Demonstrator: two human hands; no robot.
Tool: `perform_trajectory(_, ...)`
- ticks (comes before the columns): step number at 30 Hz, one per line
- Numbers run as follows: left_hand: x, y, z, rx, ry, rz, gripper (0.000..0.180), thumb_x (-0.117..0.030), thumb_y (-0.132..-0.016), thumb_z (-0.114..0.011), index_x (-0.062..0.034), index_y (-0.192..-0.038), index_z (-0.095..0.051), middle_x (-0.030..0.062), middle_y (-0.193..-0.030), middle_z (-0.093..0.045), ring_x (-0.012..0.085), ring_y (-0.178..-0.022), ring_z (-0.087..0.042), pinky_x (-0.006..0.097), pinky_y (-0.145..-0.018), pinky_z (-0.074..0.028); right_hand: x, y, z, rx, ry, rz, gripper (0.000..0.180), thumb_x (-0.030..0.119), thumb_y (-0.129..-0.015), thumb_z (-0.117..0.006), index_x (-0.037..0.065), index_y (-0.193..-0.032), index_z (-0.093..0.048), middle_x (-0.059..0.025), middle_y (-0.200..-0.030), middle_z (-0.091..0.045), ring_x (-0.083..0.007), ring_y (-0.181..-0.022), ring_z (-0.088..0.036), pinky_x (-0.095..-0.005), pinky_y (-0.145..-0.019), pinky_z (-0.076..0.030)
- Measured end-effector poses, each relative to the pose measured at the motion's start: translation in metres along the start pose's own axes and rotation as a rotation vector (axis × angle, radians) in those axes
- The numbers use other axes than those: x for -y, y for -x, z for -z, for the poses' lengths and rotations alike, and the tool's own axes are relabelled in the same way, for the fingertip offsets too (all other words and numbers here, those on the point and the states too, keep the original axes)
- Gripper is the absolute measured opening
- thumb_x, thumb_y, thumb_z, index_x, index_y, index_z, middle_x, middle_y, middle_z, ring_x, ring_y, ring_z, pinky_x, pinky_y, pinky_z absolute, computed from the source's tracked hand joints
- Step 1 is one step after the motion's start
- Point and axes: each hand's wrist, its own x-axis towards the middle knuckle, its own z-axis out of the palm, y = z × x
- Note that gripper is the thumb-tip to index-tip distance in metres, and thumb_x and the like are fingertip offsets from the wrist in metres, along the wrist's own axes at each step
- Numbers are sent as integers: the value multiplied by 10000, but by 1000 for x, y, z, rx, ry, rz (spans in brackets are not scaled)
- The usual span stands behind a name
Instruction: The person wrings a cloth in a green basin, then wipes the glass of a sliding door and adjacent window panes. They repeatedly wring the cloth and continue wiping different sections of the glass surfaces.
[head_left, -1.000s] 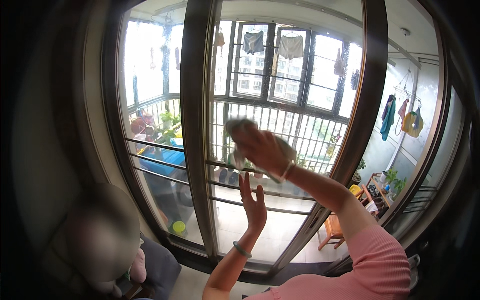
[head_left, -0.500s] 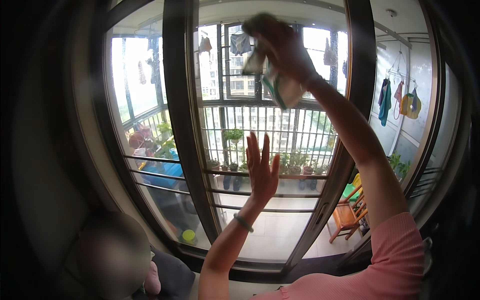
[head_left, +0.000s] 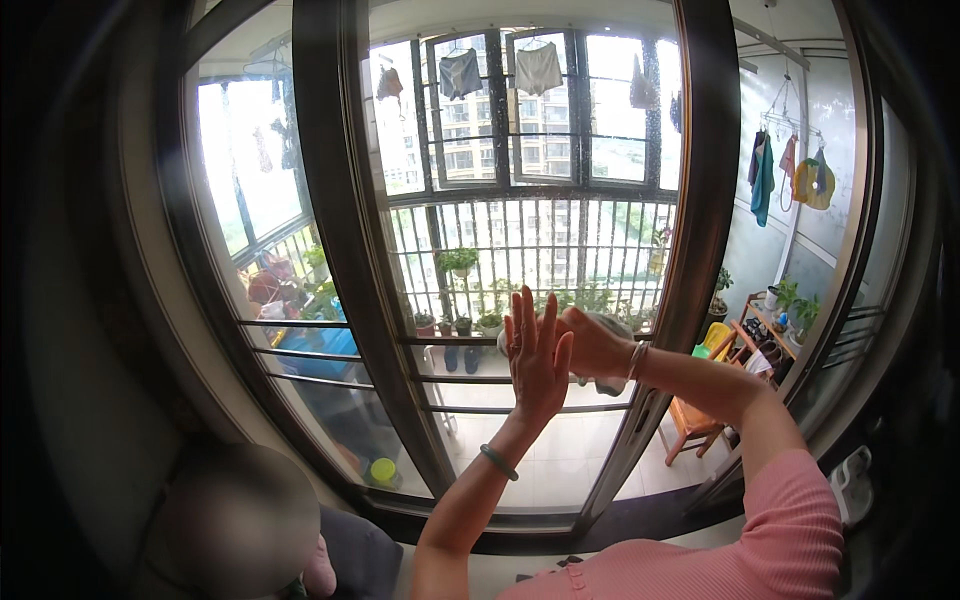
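My left hand [head_left: 540, 365] is raised in front of the glass door panel [head_left: 530, 235], fingers stretched upward and thumb apart. Whether its palm touches the glass I cannot tell. A green bangle [head_left: 499, 462] circles that wrist. Just behind and to its right, my right hand [head_left: 598, 345] is closed on a pale grey-green cloth [head_left: 609, 386], partly hidden by both hands. The cloth bunches around the knuckles, against or close to the glass. Drops or specks dot the upper part of the pane.
Dark door frames [head_left: 712, 150] stand on both sides of the pane. Beyond the glass, a balcony holds potted plants [head_left: 458, 260], hanging clothes [head_left: 540, 68] and a wooden chair [head_left: 695, 415]. At lower left, near me, is a person [head_left: 240, 520], blurred.
My right hand has come down with the cloth from the top of the pane to beside my left hand. My left hand has shifted slightly right and down, still open.
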Motion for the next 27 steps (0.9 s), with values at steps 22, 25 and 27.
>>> perform_trajectory(22, -1, 4, -42, 88, -17, -66, 517, -292, -1048, -408, -123, -1531, -339, 168, -1629, -162, 333, -1514, -117, 495, -1220, -101, 7, 56, -11, -319, 299, 38, 278, 214, -771, -666, 126, -1033, -687, -42, -1068, -635, -204, -905, -566, -352, -682, -429)
perform_trajectory(25, -11, -7, -41, 109, -3, -146, 522, -263, -1024, -463, -156, -1526, -366, 177, -1625, -172, 341, -1512, -129, 504, -1216, -103, 0, 44, 29, -191, -18, -221, 310, 253, -774, -673, 195, -1077, -693, -2, -1107, -640, -211, -1155, -525, -367, -797, -425)
perform_trajectory(27, -20, -47, -25, 49, -123, -202, 564, -250, -1007, -500, -174, -1541, -337, 164, -1631, -159, 344, -1513, -122, 508, -1214, -98, -26, 22, 79, -409, 208, -190, 348, 169, -817, -646, 170, -1166, -656, -35, -1162, -643, -228, -1030, -629, -385, -712, -513)
